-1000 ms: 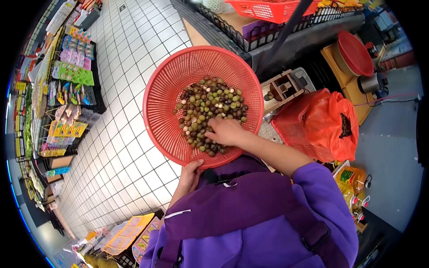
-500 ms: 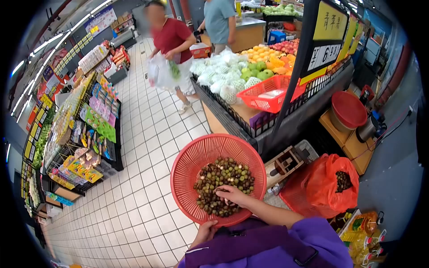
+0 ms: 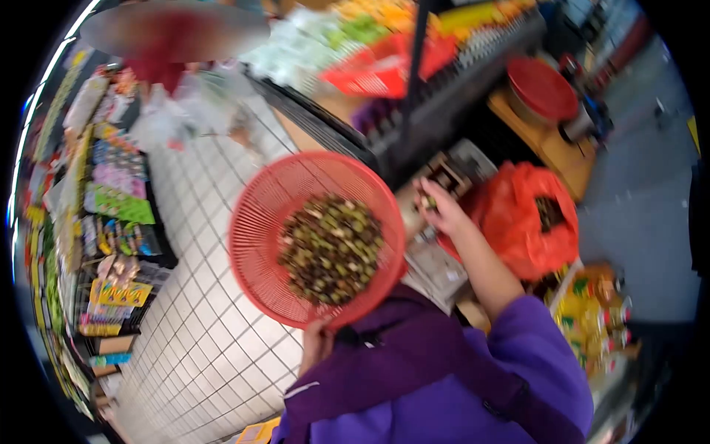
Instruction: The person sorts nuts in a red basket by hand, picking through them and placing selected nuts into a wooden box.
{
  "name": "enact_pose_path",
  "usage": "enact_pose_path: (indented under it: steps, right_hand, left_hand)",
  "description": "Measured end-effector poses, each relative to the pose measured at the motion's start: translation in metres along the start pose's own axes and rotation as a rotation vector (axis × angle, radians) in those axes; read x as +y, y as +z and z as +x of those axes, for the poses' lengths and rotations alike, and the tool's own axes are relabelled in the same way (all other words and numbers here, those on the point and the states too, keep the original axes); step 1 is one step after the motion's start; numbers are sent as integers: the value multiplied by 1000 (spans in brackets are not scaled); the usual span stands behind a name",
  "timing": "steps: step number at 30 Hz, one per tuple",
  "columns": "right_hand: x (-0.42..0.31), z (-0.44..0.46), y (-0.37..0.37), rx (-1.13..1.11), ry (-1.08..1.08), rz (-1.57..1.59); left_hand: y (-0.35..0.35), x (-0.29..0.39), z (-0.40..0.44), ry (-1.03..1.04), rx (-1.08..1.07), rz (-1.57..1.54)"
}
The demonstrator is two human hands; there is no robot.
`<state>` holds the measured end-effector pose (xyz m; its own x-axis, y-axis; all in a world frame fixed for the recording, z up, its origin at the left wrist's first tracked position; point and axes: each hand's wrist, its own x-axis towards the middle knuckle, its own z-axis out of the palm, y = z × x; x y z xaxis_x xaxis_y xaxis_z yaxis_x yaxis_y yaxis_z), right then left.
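Observation:
A red plastic colander basket (image 3: pixel 251 248) is tilted in front of me, with a heap of small round brown and green nuts or fruits (image 3: pixel 333 251) inside. At its near rim, my left hand (image 3: pixel 318 340) is closed on the edge, the fingers partly hidden. My right hand (image 3: pixel 438 207) is out to the right of the basket, curled around a few of the same small round pieces. Below and beside that hand stands a wooden device (image 3: pixel 451 174) on a pale base. A red plastic bag (image 3: pixel 518 222) with dark round pieces in its opening sits further right.
A fruit stand (image 3: pixel 310 122) with a red crate (image 3: pixel 384 66) rises ahead. A person in a red top (image 3: pixel 166 70) with plastic bags stands close at upper left. Snack shelves (image 3: pixel 122 214) line the left; oil bottles (image 3: pixel 592 311) stand at lower right, a red basin (image 3: pixel 543 89) behind.
My right hand has left the heap and swung right, out of the basket, carrying some pieces. The basket appears further left and higher in view. The person in red has come nearer.

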<state>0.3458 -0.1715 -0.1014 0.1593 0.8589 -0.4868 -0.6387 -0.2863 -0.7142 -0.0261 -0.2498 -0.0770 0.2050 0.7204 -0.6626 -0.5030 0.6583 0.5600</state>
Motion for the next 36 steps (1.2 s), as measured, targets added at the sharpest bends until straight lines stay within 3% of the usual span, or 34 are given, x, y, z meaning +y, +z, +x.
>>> enact_pose_path:
  steps: [4, 6, 7, 11, 14, 15, 16, 18, 20, 22, 24, 25, 32, 34, 35, 36]
  right_hand:
    - [13, 28, -32, 334, 103, -148]
    - [20, 39, -31, 408, 103, -345]
    - [17, 38, -30, 343, 161, -375]
    - [2, 30, -31, 405, 83, -321]
    - [-5, 28, -47, 350, -101, -280]
    - [-13, 9, -21, 352, -240, -372]
    - [-16, 0, 4, 305, -335, -405]
    - [-10, -12, 40, -25, -411, -657]
    - [2, -28, 83, -262, -616, -1246]
    - [31, -23, 99, -476, -518, -1740]
    - [60, -26, 113, -449, -330, -1885]
    - [66, -33, 124, -451, -208, -1889]
    - [97, -46, 147, -596, -275, -1680]
    - [87, -29, 154, -346, -543, -1534]
    - [93, -12, 153, -314, -714, -1516]
    - [94, -11, 161, -320, -718, -1517]
  left_hand:
    - [4, 3, -1, -82, -96, -38]
    - [7, 7, -2, -83, -83, -16]
    - [8, 9, -5, -73, -69, 4]
    - [7, 11, -5, -102, -58, 21]
    - [9, 11, -6, -91, -87, 27]
    - [5, 9, -3, -121, -57, 30]
    - [7, 11, -4, -169, -113, 13]
    - [12, 10, -6, -101, -67, 80]
    - [12, 10, -4, -76, -66, 58]
    - [11, 10, -4, -53, -89, 41]
    - [9, 10, -5, -43, -88, 52]
    - [11, 11, -5, -39, -84, 43]
    - [10, 10, -8, -27, -77, 73]
    - [12, 7, -10, -35, -73, 61]
    - [16, 9, -12, -26, -72, 79]
    - [17, 10, -13, -17, -73, 99]
